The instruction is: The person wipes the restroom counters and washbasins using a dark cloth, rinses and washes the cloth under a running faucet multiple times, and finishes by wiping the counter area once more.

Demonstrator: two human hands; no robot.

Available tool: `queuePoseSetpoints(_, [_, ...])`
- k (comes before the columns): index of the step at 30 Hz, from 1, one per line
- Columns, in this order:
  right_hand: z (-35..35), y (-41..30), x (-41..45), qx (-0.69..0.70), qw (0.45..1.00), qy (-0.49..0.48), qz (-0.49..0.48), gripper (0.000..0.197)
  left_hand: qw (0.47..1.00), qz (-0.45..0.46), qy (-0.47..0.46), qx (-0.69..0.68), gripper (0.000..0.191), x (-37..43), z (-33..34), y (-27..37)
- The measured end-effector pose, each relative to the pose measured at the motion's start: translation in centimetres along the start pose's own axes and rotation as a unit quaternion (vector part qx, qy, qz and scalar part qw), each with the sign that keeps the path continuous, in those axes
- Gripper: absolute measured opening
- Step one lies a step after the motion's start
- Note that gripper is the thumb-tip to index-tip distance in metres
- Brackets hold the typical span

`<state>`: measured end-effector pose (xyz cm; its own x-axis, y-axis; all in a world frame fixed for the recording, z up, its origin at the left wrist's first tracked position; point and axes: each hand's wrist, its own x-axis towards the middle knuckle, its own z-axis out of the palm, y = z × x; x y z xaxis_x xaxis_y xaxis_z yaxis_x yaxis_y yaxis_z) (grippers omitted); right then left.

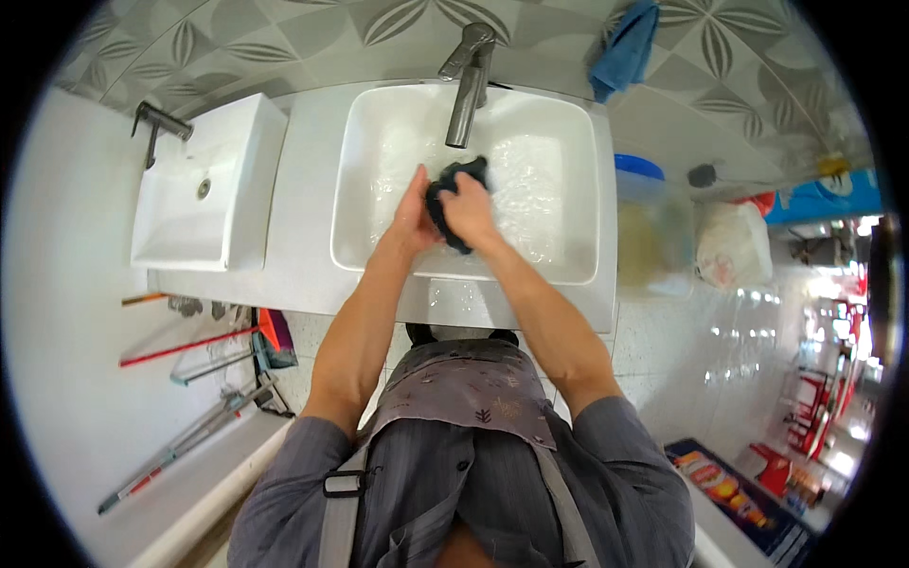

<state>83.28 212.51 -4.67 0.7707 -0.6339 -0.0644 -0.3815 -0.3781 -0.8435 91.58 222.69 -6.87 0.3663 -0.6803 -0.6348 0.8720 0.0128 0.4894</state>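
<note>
Over the white basin (pixel 582 241), just below the tap, both of my hands work on a bunched dark cloth (pixel 474 167). My right hand (pixel 469 209) grips it from above with curled fingers. My left hand (pixel 413 213) cups its left side, palm turned inward and fingers fairly straight. Part of the cloth is hidden behind the right hand and between the palms. The metal tap (pixel 466 103) reaches over the basin, its spout end just above the cloth. Rippled water covers the basin floor; whether the tap is running is hard to tell.
A smaller white washbasin (pixel 188 234) with its own tap stands left. A blue cloth (pixel 625 53) hangs on the tiled wall. Right of the counter are a translucent tub (pixel 653 241) and a white bag (pixel 733 245). A red-handled broom (pixel 192 346) leans at lower left.
</note>
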Motion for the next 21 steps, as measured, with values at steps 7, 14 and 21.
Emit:
queuePoseSetpoints(7, [4.8, -5.2, -2.4, -0.106, 0.988, 0.044, -0.102, 0.028, 0.939, 0.061, -0.307, -0.143, 0.043, 5.1, -5.9, 0.5])
queuePoseSetpoints(14, [-3.4, 5.4, 3.1, -0.344, 0.933, 0.104, 0.027, 0.033, 0.998, 0.047, 0.012, 0.042, 0.048, -0.1, -0.6, 2.4])
queuePoseSetpoints(21, [0.9, 2.7, 1.8, -0.103, 0.992, 0.063, 0.044, 0.037, 0.997, -0.050, 0.051, 0.042, 0.082, -1.1, -0.5, 3.6])
